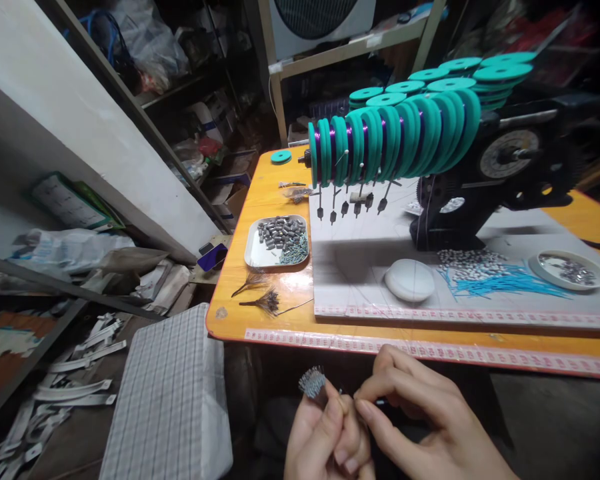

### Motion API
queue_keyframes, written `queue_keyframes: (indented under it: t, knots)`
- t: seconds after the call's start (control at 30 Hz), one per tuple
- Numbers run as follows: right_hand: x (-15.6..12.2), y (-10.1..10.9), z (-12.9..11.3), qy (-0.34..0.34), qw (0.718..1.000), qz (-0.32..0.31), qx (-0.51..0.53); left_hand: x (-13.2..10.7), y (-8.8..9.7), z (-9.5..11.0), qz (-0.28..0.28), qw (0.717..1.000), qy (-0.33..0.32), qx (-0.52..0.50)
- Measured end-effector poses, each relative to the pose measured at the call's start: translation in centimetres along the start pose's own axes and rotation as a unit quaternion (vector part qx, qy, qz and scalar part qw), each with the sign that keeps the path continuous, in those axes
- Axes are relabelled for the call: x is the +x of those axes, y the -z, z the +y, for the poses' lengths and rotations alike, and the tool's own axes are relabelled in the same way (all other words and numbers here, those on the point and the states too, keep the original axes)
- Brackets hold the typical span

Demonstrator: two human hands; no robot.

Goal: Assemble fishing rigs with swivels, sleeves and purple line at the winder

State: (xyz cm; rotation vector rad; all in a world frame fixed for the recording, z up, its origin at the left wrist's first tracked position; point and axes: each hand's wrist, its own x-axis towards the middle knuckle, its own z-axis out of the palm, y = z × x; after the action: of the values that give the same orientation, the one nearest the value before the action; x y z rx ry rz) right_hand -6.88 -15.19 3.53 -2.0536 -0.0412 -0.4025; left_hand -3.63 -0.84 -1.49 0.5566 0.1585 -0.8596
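Shelves (130,113) crammed with plastic bags (145,40) and cardboard boxes (235,200), alongside a white wall (80,133). Fan (315,17) behind a pale wooden frame (350,47) in the background. Plaid pad (165,393) on the floor, just beside a heap of white strips (65,380). Crumpled sacks (70,250) piled at the foot of the wall, in dim light.

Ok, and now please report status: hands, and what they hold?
Left hand holding small grey bristly bundle; right hand close beside it. Both below orange table edge.
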Motion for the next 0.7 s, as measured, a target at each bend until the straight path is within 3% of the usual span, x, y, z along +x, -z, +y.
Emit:
queue_keyframes:
  t: [0.2,0.37,0.5,0.6,0.7]
  knots:
    - [0.0,-0.2,0.2,-0.019,0.999,0.006,0.041,0.0,0.1,-1.3,0.076,0.995,0.007,0.063]
    - [0.2,-0.1,0.3,-0.03,0.996,-0.002,0.079,-0.4,-0.2,-1.0,0.135,0.986,-0.013,0.093]
    - [0.5,-0.2,0.3,-0.033,0.997,-0.01,0.074,-0.4,-0.6,-0.9,0.119,0.988,-0.012,0.103]
    - [0.5,-0.4,0.2,-0.025,0.999,-0.033,0.03,-0.1,-1.1,-1.3,0.131,0.981,-0.073,0.126]
    - [-0.1,-0.2,0.2,0.007,0.999,-0.042,-0.028,0.3,-1.6,-0.8,0.171,0.95,-0.216,0.148]
